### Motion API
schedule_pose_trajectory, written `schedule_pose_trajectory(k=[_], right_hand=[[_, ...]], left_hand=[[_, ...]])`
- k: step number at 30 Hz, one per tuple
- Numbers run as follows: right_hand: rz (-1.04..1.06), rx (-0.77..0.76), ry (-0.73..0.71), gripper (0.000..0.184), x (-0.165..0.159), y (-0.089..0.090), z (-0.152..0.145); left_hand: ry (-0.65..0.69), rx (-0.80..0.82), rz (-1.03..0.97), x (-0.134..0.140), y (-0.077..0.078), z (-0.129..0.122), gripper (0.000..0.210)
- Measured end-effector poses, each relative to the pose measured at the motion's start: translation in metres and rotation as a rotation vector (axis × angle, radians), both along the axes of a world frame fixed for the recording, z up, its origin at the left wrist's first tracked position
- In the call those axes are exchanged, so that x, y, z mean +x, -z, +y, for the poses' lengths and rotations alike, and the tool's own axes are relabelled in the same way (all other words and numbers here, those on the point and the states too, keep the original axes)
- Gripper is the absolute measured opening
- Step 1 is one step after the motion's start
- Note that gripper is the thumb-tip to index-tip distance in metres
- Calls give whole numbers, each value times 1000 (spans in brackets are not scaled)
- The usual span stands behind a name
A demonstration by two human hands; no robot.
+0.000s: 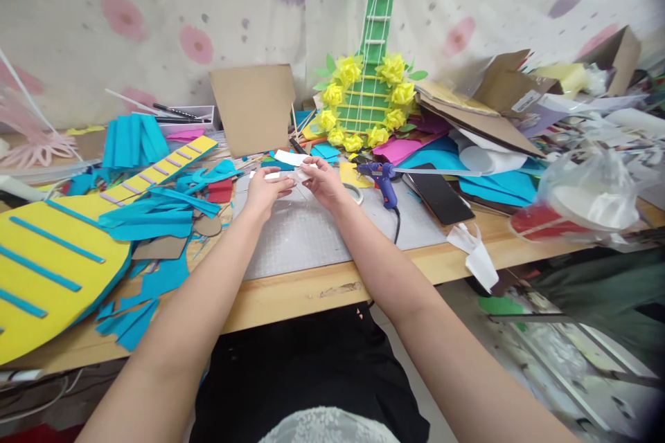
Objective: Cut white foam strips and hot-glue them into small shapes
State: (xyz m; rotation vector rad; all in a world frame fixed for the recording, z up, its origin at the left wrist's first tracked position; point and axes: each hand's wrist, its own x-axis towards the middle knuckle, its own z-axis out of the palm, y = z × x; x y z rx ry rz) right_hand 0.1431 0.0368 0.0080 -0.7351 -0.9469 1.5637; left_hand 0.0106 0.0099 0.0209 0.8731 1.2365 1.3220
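Observation:
Both hands meet over the grey cutting mat [291, 242]. My left hand [269, 188] is closed on a white paper strip [267, 176]. On its other side my right hand [321, 181] pinches white paper too; whether it is the same piece I cannot tell. Just behind the fingers lies another curved white strip [288, 158]. To the right of my right hand rests a blue glue gun [383, 180] with a long clear glue stick in its back. A roll of tape [354, 194] sits close to my right wrist.
A green paper guitar [366, 93] with yellow flowers stands at the back. At left lies a yellow guitar shape [57, 263] among blue paper scraps [150, 214]. A black phone [441, 195], cardboard [483, 118] and a plastic-wrapped cup [561, 208] are at right.

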Motion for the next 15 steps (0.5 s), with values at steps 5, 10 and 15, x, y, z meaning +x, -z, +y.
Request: schedule_pose_trajectory(k=[5,10,15], right_hand=[[-40,-9,37,43,-3,4,-1],[-356,99,28,41,-13,15,-8],[-574,231,69,16,-19,22,-9]], left_hand=[[-167,-33,-213,5,11,3,45],[-257,-17,-332,5,11,0,43],[-285,-22,-317,1,14,-3,44]])
